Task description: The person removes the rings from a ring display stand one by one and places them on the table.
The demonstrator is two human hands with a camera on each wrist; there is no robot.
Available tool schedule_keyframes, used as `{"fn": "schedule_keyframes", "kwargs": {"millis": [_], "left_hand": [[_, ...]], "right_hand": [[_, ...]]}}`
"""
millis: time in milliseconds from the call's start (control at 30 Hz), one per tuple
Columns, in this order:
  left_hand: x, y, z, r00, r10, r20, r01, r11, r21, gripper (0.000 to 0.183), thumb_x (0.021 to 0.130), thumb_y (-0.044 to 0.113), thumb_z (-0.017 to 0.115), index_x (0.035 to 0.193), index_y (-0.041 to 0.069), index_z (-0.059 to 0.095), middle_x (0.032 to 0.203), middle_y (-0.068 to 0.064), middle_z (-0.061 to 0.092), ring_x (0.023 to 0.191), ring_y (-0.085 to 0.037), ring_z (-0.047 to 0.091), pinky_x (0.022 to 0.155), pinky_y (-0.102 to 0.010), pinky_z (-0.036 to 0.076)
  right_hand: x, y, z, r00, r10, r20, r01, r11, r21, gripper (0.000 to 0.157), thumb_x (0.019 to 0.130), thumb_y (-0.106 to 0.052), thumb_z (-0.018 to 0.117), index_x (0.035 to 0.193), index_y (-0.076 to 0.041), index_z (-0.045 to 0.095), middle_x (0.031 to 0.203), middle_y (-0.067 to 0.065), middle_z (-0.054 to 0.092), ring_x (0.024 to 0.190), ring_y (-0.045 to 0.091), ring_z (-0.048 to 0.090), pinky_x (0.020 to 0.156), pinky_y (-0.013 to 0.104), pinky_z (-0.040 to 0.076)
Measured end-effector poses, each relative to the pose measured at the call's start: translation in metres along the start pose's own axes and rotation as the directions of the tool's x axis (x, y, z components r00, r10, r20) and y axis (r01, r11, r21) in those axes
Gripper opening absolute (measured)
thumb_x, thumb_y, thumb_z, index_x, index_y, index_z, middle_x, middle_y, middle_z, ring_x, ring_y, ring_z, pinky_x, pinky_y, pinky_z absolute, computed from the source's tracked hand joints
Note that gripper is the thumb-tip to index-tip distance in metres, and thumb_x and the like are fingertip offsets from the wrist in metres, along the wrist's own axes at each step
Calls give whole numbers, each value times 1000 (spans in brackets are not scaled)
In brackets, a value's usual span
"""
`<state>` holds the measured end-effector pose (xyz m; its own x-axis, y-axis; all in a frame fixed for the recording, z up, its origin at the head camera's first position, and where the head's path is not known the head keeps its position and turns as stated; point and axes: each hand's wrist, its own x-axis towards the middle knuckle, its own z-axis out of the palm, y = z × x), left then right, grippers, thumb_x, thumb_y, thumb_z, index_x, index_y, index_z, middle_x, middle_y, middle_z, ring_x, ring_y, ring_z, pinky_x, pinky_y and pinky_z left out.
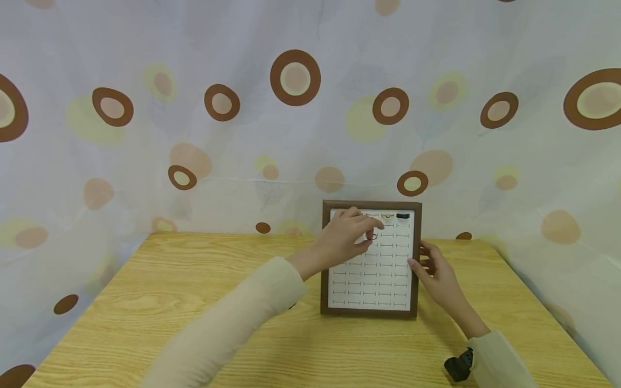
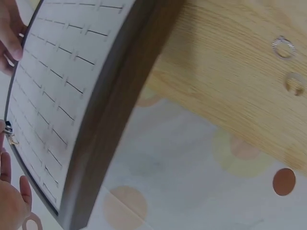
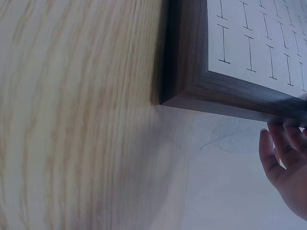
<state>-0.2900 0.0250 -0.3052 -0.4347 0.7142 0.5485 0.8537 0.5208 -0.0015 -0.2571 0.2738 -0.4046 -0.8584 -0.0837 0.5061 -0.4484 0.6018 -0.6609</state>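
Note:
A brown-framed display board point(image 1: 371, 311) with a white slotted face stands tilted at the back of the wooden table point(image 1: 194, 280). A gold ring point(image 1: 387, 216) and a black ring point(image 1: 402, 216) sit in its top row. My left hand point(image 1: 371, 237) is in front of the upper rows and pinches a small ring point(image 1: 373, 236) against the white face. My right hand point(image 1: 427, 267) grips the frame's right edge, thumb on the front. In the left wrist view the board point(image 2: 115, 96) fills the left half. In the right wrist view my right hand's fingers point(image 3: 288, 163) lie behind the frame point(image 3: 192, 91).
Two loose silver rings point(image 2: 284, 47) point(image 2: 293, 82) lie on the table left of the board, seen only in the left wrist view. A curtain with brown circles point(image 1: 295, 77) hangs close behind and around the table. A black wrist strap point(image 1: 458, 366) shows at my right sleeve.

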Motion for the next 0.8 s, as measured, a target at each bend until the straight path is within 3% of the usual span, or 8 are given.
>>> {"fn": "schedule_keyframes", "kwargs": {"millis": [200, 433, 700, 800], "left_hand": [[-22, -13, -8, 998, 40, -41, -41, 999, -14, 27, 81, 11, 66, 107, 16, 61, 84, 11, 63, 92, -12, 49, 81, -31, 36], [-54, -32, -19, 996, 43, -75, -47, 997, -56, 26, 79, 5, 65, 104, 11, 63, 82, 7, 62, 88, -13, 49, 75, -29, 35], [-96, -58, -18, 993, -18, -121, 11, 998, -63, 28, 77, 3, 68, 103, 11, 62, 86, 3, 63, 91, -15, 52, 87, -36, 42], [-112, -66, -14, 992, -56, -116, 50, 997, -52, 27, 77, 4, 69, 101, 12, 61, 89, 3, 64, 87, -14, 51, 83, -36, 42]], "right_hand": [[-1, -1, 0, 1000, 11, -8, -11, 1000, -25, 49, 92, -14, 53, 134, 4, 35, 118, 23, 53, 89, -13, 48, 72, 8, 43], [-1, -3, 0, 1000, 10, -10, -10, 1000, -15, 51, 90, -10, 56, 135, 3, 34, 118, 23, 53, 89, -12, 48, 71, 8, 44], [-1, -2, 0, 1000, 17, 0, -17, 1000, -26, 50, 92, -15, 53, 134, 4, 34, 120, 23, 52, 89, -14, 46, 72, 7, 42], [0, -3, 1, 1000, 13, 6, -13, 1000, -24, 51, 93, -17, 52, 135, 4, 33, 121, 23, 52, 90, -16, 46, 73, 6, 42]]}}
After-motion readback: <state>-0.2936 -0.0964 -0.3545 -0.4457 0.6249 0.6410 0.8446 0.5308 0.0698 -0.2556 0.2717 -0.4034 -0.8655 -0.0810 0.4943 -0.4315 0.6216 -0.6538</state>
